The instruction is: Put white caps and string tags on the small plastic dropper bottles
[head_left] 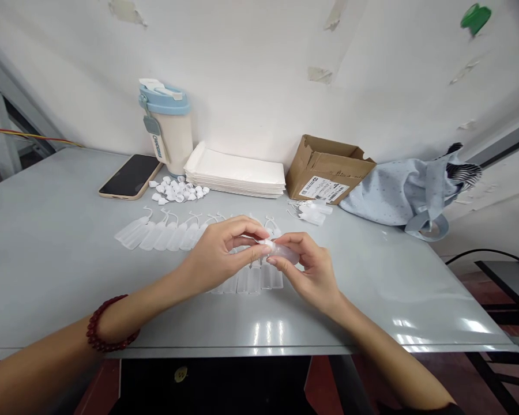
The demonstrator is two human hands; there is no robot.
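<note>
Between my hands, above the middle of the table, is a small translucent plastic bottle (286, 253) lying nearly level. My left hand (220, 253) pinches its white neck end (267, 244) between thumb and fingers. The bottle's body is gripped by my right hand (311, 268), thumb below and fingers above. Behind and under my hands lies a row of flat translucent bottles (158, 235) with thin white strings at their tops. A second row of bottles (248, 280) sits nearer me, partly covered by my hands. Whether a cap is in my left fingers is hidden.
White caps (179, 190) lie heaped near a phone (131, 176) and a blue-lidded cup (166, 127). Stacked white paper (236, 173), a cardboard box (328, 170) and a light-blue cloth bag (393, 190) line the wall. Several more bottles (312, 213) rest before the box.
</note>
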